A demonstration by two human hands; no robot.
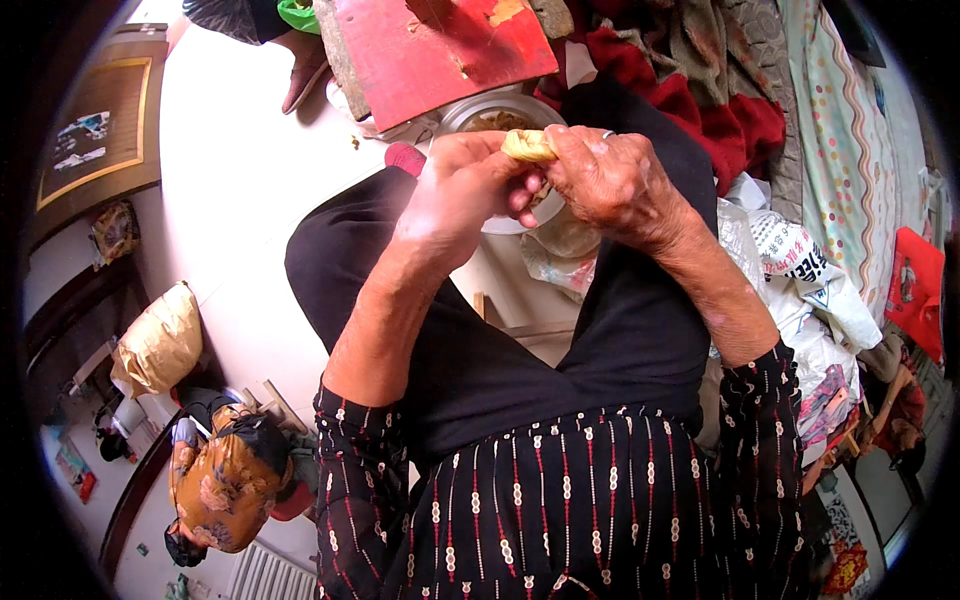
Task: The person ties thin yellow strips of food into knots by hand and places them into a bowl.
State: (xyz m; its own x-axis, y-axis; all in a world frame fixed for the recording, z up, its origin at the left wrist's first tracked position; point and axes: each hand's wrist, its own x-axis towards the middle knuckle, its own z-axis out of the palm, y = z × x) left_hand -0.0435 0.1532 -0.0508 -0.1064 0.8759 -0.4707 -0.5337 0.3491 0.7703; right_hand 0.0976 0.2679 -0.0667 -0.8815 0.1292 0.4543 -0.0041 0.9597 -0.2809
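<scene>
A pale yellow, crinkled, folded piece (529,146) is held between my two hands, above my lap. My left hand (458,190) closes on its left end, slightly blurred, with the fingertips curled underneath. Pinching the other end is my right hand (615,185), which has a ring on one finger. Just behind and below them stands a round white basin (468,110) with brown bits inside, partly hidden by my hands. What exactly the yellow piece is, I cannot make out.
Beyond the basin is a red board (430,65). A person's shoe (305,84) rests at its left. Plastic bags (800,275) and a red cloth (745,135) lie to my right. Another person (235,475) sits behind at the lower left, near a tan sack (160,340).
</scene>
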